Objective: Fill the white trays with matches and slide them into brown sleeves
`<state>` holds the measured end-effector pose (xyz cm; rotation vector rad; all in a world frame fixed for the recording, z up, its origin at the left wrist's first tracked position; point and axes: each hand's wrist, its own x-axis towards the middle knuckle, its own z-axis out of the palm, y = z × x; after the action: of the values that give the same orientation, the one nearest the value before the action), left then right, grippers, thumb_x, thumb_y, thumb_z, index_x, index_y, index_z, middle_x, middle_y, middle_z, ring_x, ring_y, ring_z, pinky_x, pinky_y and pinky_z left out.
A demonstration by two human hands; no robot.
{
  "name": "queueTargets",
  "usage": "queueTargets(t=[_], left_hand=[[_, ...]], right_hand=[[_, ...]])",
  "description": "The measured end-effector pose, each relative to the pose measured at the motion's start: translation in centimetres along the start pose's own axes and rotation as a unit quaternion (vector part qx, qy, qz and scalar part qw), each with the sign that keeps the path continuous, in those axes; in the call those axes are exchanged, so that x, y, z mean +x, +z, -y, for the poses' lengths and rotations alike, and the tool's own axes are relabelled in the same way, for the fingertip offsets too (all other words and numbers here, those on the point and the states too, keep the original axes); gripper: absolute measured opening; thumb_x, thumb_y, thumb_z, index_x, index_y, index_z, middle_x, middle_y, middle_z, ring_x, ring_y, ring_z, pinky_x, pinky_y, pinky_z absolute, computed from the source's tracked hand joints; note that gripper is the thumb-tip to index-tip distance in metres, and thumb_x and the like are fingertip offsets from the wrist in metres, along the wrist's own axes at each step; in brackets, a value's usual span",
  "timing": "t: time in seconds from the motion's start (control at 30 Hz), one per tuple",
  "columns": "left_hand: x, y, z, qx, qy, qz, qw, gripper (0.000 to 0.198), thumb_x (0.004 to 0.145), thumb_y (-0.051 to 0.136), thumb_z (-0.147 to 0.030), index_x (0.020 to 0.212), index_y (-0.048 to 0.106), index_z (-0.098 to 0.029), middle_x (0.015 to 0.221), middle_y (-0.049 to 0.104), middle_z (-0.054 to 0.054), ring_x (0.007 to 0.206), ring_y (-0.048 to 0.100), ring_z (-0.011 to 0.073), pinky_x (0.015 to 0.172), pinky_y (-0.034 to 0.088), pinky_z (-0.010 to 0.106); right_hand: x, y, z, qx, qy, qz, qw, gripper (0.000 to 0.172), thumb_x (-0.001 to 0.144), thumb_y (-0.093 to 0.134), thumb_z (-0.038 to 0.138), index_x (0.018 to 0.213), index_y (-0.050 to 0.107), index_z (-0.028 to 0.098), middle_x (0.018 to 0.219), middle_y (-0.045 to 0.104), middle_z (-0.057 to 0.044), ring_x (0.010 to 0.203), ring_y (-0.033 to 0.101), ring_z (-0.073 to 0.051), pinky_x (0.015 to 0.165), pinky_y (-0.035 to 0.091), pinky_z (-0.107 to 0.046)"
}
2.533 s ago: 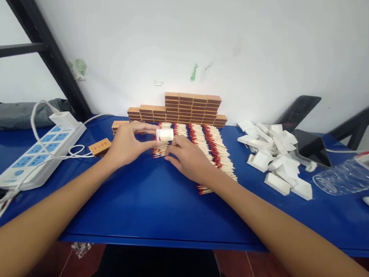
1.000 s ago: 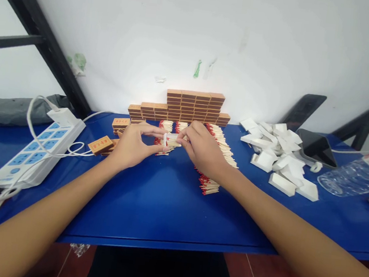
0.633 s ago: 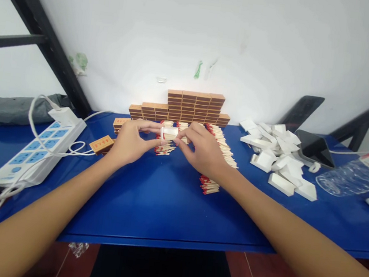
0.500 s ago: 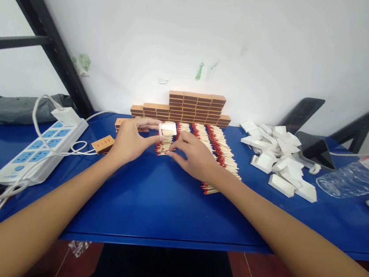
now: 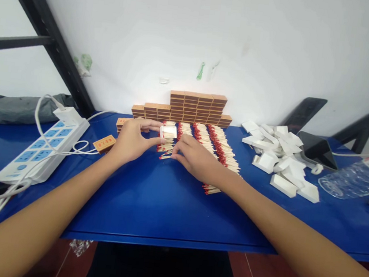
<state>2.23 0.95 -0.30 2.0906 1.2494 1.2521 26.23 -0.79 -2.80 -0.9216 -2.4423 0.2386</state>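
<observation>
My left hand [image 5: 133, 139] grips a small white matchbox tray [image 5: 169, 131] by its left end, tilted above a row of matches. Some matches show along the tray's near side. Just right of it, my right hand [image 5: 194, 157] pinches the pale ends of matches [image 5: 165, 155] whose red heads point left, close to the blue tabletop. Further rows of red-headed matches [image 5: 221, 147] lie beyond and to the right of my right hand. Behind them stands a stack of brown matchboxes [image 5: 197, 106]. An orange matchbox [image 5: 104, 143] lies left of my left wrist.
White empty trays [image 5: 285, 154] lie heaped at the right, beside a dark phone-like device [image 5: 316, 150] and a clear plastic bottle [image 5: 349, 179]. A white power strip [image 5: 41, 149] with cables occupies the left side of the blue table [image 5: 149, 210]. A white wall rises behind.
My right hand has drawn slightly down and right, and matches now stick out from its fingertips. The left hand still holds the tray, and the whole view has shifted a little.
</observation>
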Motion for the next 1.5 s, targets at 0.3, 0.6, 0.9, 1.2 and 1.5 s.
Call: queueTargets(t=[0.3, 0.6, 0.9, 1.2, 1.5], left_hand=[[-0.5, 0.4, -0.9, -0.038, -0.039, 0.065, 0.996, 0.051, 0.071, 0.097, -0.042, 0.113, 0.084, -0.017, 0.114, 0.084, 0.012, 0.108, 0.079, 0.0327, 0.101, 0.063, 0.045], [-0.5, 0.7, -1.2, -0.089, -0.055, 0.059, 0.993, 0.053, 0.068, 0.099, -0.044, 0.11, 0.084, -0.015, 0.113, 0.084, 0.013, 0.105, 0.08, 0.0332, 0.095, 0.066, 0.044], [0.0, 0.2, -0.4, -0.095, -0.068, -0.051, 0.992, 0.064, 0.066, 0.1, -0.049, 0.115, 0.081, -0.013, 0.113, 0.083, 0.016, 0.108, 0.08, 0.0338, 0.096, 0.063, 0.043], [-0.1, 0.3, -0.6, -0.094, -0.071, -0.046, 0.992, 0.062, 0.066, 0.099, -0.049, 0.113, 0.081, -0.013, 0.11, 0.084, 0.015, 0.106, 0.08, 0.0329, 0.094, 0.063, 0.042], [-0.1, 0.1, -0.3, -0.08, -0.063, -0.036, 0.994, 0.061, 0.068, 0.098, -0.049, 0.114, 0.081, -0.014, 0.11, 0.084, 0.015, 0.106, 0.08, 0.033, 0.093, 0.063, 0.042]], right_hand=[[0.2, -1.7, -1.7, -0.079, 0.009, -0.158, 0.984, 0.008, 0.106, 0.059, 0.021, 0.099, 0.063, 0.021, 0.101, 0.057, -0.009, 0.096, 0.056, -0.026, 0.087, 0.048, -0.04], [0.2, -1.3, -0.9, -0.067, 0.008, -0.176, 0.982, 0.007, 0.105, 0.061, 0.02, 0.099, 0.065, 0.021, 0.098, 0.058, -0.007, 0.088, 0.056, -0.023, 0.079, 0.046, -0.036], [0.2, 0.0, -1.1, -0.054, -0.001, -0.038, 0.998, 0.006, 0.103, 0.064, 0.018, 0.104, 0.07, 0.018, 0.102, 0.062, -0.01, 0.101, 0.057, -0.026, 0.09, 0.048, -0.039], [0.2, 0.2, -1.8, -0.033, 0.04, 0.035, 0.998, 0.013, 0.104, 0.061, 0.019, 0.094, 0.068, 0.017, 0.1, 0.063, -0.01, 0.1, 0.057, -0.026, 0.09, 0.047, -0.039], [-0.3, -1.0, -0.7, -0.023, 0.022, 0.053, 0.998, 0.014, 0.106, 0.054, 0.017, 0.097, 0.065, 0.018, 0.104, 0.063, -0.012, 0.102, 0.056, -0.027, 0.092, 0.047, -0.041]])
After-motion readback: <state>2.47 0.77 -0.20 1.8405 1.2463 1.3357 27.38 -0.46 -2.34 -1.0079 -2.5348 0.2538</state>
